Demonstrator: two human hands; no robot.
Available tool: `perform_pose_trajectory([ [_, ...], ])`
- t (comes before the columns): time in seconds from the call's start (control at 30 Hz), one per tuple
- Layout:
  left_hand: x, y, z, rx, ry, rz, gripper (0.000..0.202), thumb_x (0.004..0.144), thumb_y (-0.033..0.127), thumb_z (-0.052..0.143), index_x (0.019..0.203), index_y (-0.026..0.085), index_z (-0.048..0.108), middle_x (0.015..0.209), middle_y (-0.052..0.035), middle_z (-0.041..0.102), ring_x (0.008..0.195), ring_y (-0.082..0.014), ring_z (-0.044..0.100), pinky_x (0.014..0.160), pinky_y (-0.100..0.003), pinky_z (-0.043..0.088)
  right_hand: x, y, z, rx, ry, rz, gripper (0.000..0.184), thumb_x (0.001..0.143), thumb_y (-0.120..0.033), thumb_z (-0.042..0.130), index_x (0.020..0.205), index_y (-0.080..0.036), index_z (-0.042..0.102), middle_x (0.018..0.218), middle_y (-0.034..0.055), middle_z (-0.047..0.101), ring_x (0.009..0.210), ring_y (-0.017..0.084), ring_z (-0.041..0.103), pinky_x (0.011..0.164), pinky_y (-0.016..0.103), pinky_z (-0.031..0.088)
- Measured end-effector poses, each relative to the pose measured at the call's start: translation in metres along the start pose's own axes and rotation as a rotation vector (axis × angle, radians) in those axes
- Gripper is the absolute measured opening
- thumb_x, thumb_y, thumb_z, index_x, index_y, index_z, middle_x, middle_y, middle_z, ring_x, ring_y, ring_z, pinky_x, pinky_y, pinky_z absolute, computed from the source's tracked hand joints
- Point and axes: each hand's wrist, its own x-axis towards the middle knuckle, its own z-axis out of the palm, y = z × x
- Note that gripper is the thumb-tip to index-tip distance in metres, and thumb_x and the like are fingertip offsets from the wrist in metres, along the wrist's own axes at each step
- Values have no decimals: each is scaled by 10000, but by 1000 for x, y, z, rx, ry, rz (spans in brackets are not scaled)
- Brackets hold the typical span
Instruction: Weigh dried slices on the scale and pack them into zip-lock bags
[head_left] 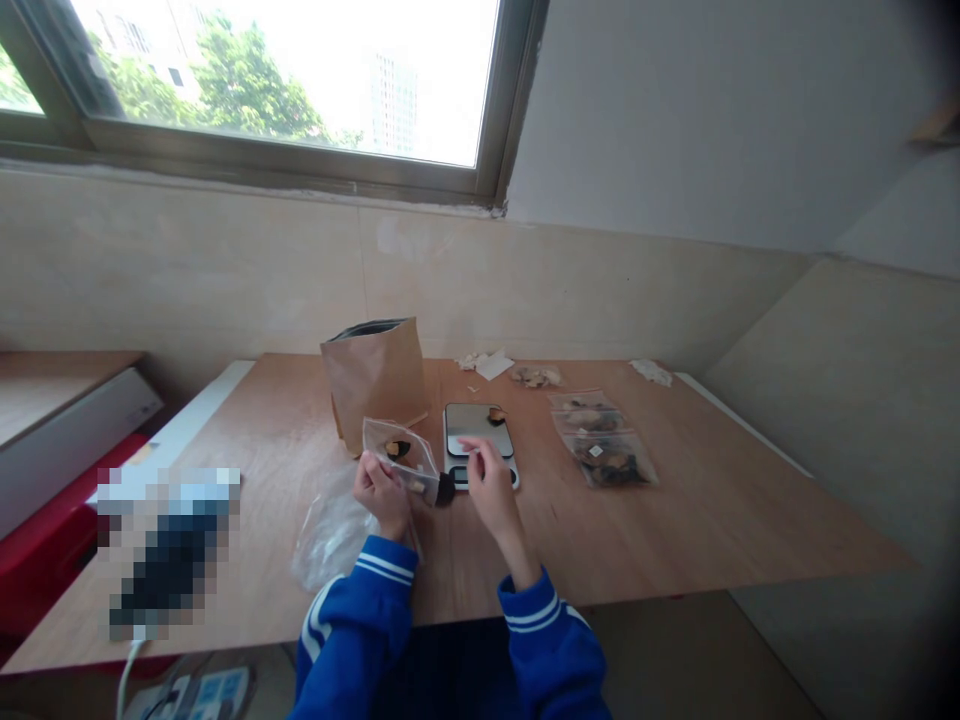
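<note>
My left hand [381,490] is closed on the edge of a small clear plastic bag [427,460], its mouth partly spread. Inside lies a dark-edged tan piece [397,449], like a dried slice. A black piece [445,489] shows at the bag's right end; whether it is inside, I cannot tell. My right hand [489,482] is over the front part of a kitchen scale [461,425], index finger stretched to the left, the other fingers loosely bent, nothing visible in them. On the scale's plate rests another dark and tan piece [496,416]. The hand partly hides the display.
A brown paper bag [375,380] stands open behind my left hand. Crumpled clear plastic [334,530] lies below it. Filled zip bags [604,440] lie right of the scale, another bag [535,377] behind it. White scraps [493,364] are near the wall. A blurred-out object [176,550] is at left.
</note>
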Motion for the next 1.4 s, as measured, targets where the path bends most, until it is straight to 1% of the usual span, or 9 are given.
perform_pose_trajectory([
  [0.13,1,2,0,-42,0,-31,493,841,605,529,595,214,357,434,106,339,352,-53,305,352,-209,242,-30,14,16,-191,-347,-44,332,893,-95,462,1159,-208,627,1163,89,654,1101,251,568,984,438,473],
  [0.27,-1,2,0,-24,-25,-49,504,849,624,496,595,217,342,426,106,333,337,-49,299,350,-212,241,-43,15,25,-358,-422,-64,390,855,-80,544,1225,-189,596,1264,110,609,1163,283,528,1021,485,454],
  [0.5,-3,7,1,7,-16,-62,489,862,607,492,608,215,350,437,103,338,342,-48,298,356,-217,225,-51,5,13,-347,-545,-88,180,891,-120,580,969,-228,702,1031,50,689,1012,239,595,914,389,501],
  [0.63,-3,5,1,-14,-48,-51,493,877,599,476,597,215,347,411,104,336,329,-53,293,349,-215,227,-42,-9,-5,-286,-455,15,95,900,-220,610,858,-200,692,882,56,695,881,236,615,815,367,490],
  [0.83,-4,-6,-2,21,-131,-9,490,912,529,471,556,209,362,397,87,365,345,-67,322,374,-218,274,6,-48,-18,41,-10,182,233,922,-397,543,924,-186,642,823,39,657,649,150,546,643,271,459],
  [0.97,-5,-13,-4,96,-154,-4,486,925,519,444,561,207,366,416,85,366,365,-71,339,406,-218,307,28,-61,-10,103,-75,143,272,899,-427,563,982,-185,652,899,48,668,651,138,532,659,266,470],
  [1.1,-4,-14,-5,94,-139,-14,493,917,535,454,559,206,373,423,85,363,366,-72,329,401,-219,303,33,-35,-11,38,23,125,351,923,-429,507,1140,-174,612,1010,85,657,717,156,549,752,304,497],
  [1.23,-4,-10,-3,74,-152,6,515,907,552,472,539,204,377,412,82,364,359,-70,333,387,-215,294,45,27,-22,-98,185,117,322,942,-320,406,1115,-151,618,1077,138,639,930,221,596,876,378,493],
  [1.4,-5,-6,-2,70,-159,-15,528,887,591,484,539,207,380,404,82,368,354,-70,334,381,-213,298,67,98,-27,-308,37,114,297,839,-161,475,1072,-141,658,1153,155,645,1135,251,566,1022,440,419],
])
